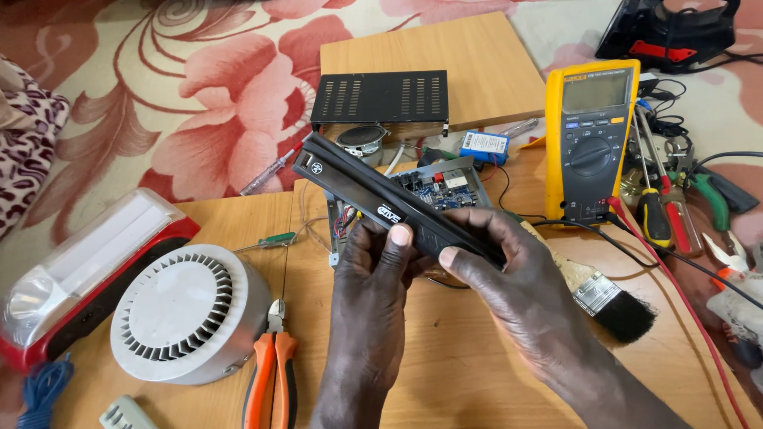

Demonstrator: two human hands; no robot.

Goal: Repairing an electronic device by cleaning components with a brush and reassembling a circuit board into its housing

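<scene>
both hands hold a long black panel above the wooden worktop. the left hand has its grip pressed on the panel's middle, the right hand clasps its near end. a circuit board lies just behind, a yellow meter at right.

Multimeter screen: grey rectangular display at top of yellow meter body, up and right of right hand, blank-looking. Small dark label strip just under it.

Blue battery pack: small rectangular block with white label patch, above right hand, left of meter.

White logo mark on black front panel, just above left hand thumb; second small round white emblem near panel's far upper-left end.
</scene>
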